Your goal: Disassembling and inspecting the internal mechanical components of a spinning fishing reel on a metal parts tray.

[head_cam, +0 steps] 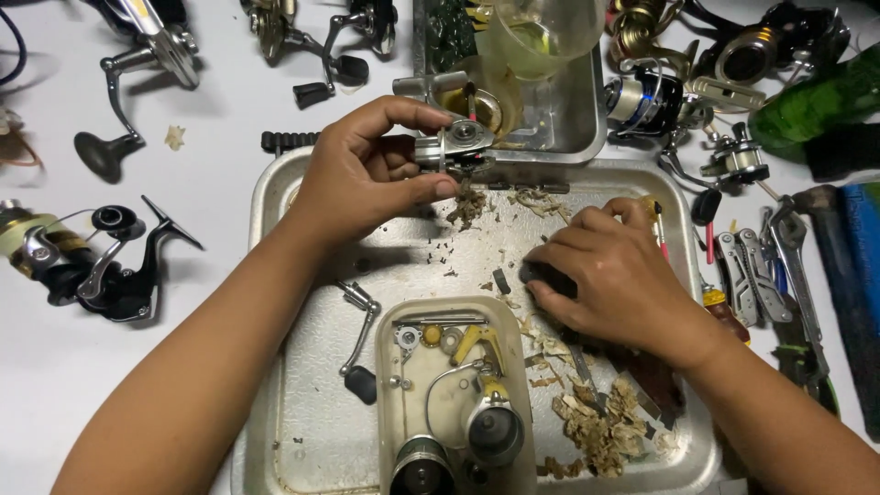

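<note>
Both hands at work over a metal tray [302, 431] crowded with fishing-reel parts.

The left hand [362, 174] has its fingers pinched shut on a small reel body [456, 147], held above the tray's far edge, just before a second steel pan [573, 128] that carries a clear plastic cup [543, 32]. The right hand [614, 280] lies curled over a dark part [547, 280] on the tray; what that part is cannot be made out beneath the fingers. A shallow cream dish [390, 412] of loose parts sits at the tray's near side, cut off by the picture's edge, with brown crumbly debris [600, 426] beside it. Whole reels [92, 261] lie about the white surface [202, 202]; pliers [744, 275] and a green bottle [816, 105] crowd the right.
</note>
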